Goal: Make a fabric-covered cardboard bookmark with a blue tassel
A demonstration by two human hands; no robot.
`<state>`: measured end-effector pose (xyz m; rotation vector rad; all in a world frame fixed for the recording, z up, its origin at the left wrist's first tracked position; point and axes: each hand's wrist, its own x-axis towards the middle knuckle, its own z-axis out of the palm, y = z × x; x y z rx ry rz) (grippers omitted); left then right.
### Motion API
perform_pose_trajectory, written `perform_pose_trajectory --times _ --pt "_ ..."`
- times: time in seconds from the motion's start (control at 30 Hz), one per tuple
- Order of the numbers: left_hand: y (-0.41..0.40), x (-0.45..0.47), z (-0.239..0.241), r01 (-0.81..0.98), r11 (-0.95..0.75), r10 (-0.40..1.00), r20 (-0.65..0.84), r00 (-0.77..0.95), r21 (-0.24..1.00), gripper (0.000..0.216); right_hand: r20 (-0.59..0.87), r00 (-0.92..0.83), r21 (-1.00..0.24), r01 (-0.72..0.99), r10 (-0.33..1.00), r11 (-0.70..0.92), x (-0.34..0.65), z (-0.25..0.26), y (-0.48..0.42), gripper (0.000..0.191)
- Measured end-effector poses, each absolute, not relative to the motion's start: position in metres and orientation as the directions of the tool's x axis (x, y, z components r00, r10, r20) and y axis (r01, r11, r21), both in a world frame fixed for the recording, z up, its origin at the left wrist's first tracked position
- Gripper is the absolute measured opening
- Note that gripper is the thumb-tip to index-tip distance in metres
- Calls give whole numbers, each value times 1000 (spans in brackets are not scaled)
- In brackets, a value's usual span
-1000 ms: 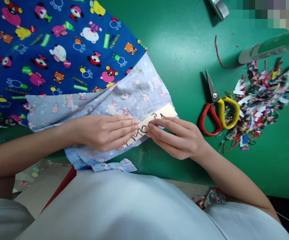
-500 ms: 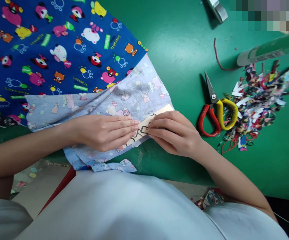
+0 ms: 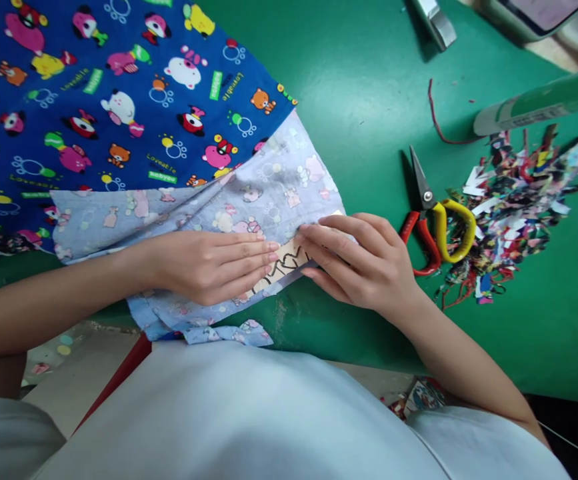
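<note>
left hand (image 3: pixel 209 268) flat, grip released, over one end of the marked card (image 3: pixel 285 261), which lies on the fabric (image 3: pixel 269 193) atop the green counter (image 3: pixel 363 153). right hand (image 3: pixel 369 267) bent over the card's other end; grip cannot be told.

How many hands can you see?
2. The left hand lies flat over one end of the marked card and the pale cloth; the right hand is over the other end. No others show.

Pale strip (image 3: pixel 289 261) w/ black marks lies partly hidden under L hand (image 3: pixel 209 267) & R hand (image 3: pixel 363 263); blue print cloth (image 3: pixel 133 160) runs off top & L edges, green-and-white tube (image 3: pixel 529 108) off R, lettering too blurred to read.
</note>
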<state>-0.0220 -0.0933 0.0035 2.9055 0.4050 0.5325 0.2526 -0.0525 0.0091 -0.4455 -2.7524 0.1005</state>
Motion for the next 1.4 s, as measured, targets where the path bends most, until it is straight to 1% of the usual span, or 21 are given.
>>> perform_pose_trajectory --times 0.07,0.13,0.17,0.2,0.3,0.37,0.43,0.53,0.6,0.67,0.73,0.8,0.87,1.0,1.1,1.17,1.3,1.33,1.4 --pt "-93 -22 4 240 -946 300 303 905 220 27 336 -899 -128 251 280 960 253 9 -53 32" --pt "-93 -21 4 243 -949 297 311 903 200 26 332 -915 -139 193 229 971 255 9 -53 32" --pt "-93 -21 4 241 -953 291 329 898 186 26 324 -919 -130 192 225 973 256 9 -52 32" --pt "-92 -20 5 236 -956 283 350 893 171 26 311 -918 -109 223 246 969 257 9 -52 34" --pt "-91 -19 6 219 -967 253 381 889 131 26 307 -873 -7 397 379 918 263 9 -49 40" --pt "-90 -18 7 214 -970 243 379 893 118 25 341 -845 3 440 413 898 265 9 -49 39" --pt "-90 -17 7 214 -970 242 384 891 113 24 358 -853 -27 397 380 917 264 9 -50 36" --pt "-89 -17 7 224 -969 248 387 888 109 23 314 -911 -63 261 267 963 262 9 -52 38" --pt "-90 -17 7 225 -967 254 387 886 119 22 298 -921 -56 245 250 968 261 8 -52 40" --pt "-90 -17 7 219 -966 257 392 883 139 23 332 -894 -40 305 301 951 263 6 -50 38" --pt "-90 -18 7 218 -965 260 393 882 148 23 390 -854 -42 358 345 933 265 5 -49 31" --pt "-90 -18 7 225 -964 262 386 885 139 22 442 -818 -69 379 369 923 266 4 -48 22" --pt "-90 -18 7 232 -964 263 379 887 127 22 470 -784 -104 405 404 908 267 2 -48 18" --pt "-89 -17 8 219 -966 255 370 893 138 24 502 -715 -161 475 487 865 269 -2 -48 17" --pt "-89 -18 9 211 -967 250 359 899 144 26 530 -673 -201 491 516 847 270 -1 -47 16" --pt "-88 -18 8 214 -966 253 356 899 146 26 518 -715 -230 413 470 881 270 2 -47 16" --pt "-88 -20 7 239 -956 286 350 892 172 28 442 -874 -246 97 201 964 264 7 -52 10" --pt "-88 -21 6 255 -948 307 344 888 189 29 428 -891 -243 52 156 969 261 7 -54 7" --pt "-89 -22 5 289 -928 355 323 877 234 28 420 -899 -235 21 121 972 257 7 -59 2"
